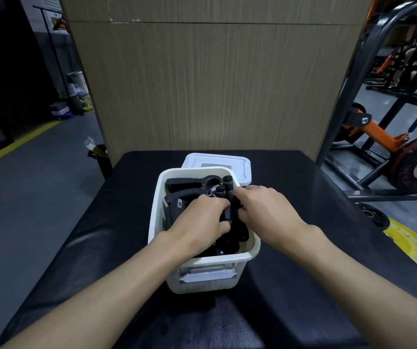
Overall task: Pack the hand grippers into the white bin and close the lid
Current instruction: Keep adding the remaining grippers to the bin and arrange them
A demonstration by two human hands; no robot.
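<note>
A white bin (203, 273) stands in the middle of a black padded bench (303, 222). Several black hand grippers (189, 188) with metal springs fill it, some poking above the rim. Both my hands are inside the bin's opening. My left hand (199, 222) curls its fingers round a black hand gripper in the pile. My right hand (265, 210) grips the same black piece from the right side. The white lid (217, 163) lies flat on the bench just behind the bin, partly hidden by it.
A tall wood-grain panel (215, 84) rises right behind the bench. To the right stand a black and orange gym machine (378, 122) and a yellow weight plate (414, 248) on the floor. Grey floor with a yellow line lies to the left.
</note>
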